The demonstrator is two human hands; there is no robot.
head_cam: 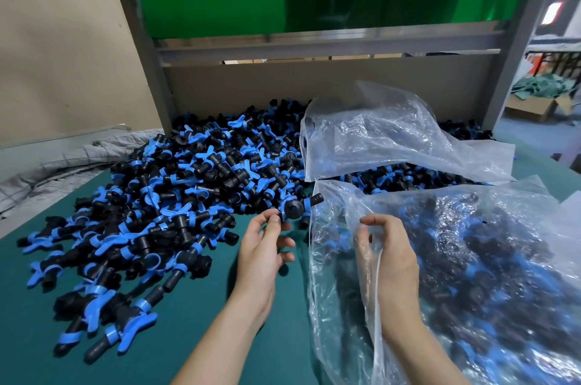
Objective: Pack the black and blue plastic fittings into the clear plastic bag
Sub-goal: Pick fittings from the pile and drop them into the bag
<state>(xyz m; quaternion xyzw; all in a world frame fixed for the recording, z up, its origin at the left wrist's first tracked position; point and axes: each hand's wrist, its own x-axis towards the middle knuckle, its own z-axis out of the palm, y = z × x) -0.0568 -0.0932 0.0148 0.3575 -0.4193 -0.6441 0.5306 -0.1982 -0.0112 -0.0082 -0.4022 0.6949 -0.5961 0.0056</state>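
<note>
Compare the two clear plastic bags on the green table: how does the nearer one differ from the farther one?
The near bag bulges with black and blue fittings; the far bag looks nearly empty, draped over the loose pile. The right hand pinches the near bag's rim; nothing holds the far bag. Both are clear, wrinkled plastic.

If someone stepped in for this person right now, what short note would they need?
The right hand grips the clear bag by its edge, holding it open. The left hand pinches one fitting beside its mouth. Done: many fittings are already in that bag. Left: a big pile lies loose on the green mat, with a second bag lying over its far part.
</note>
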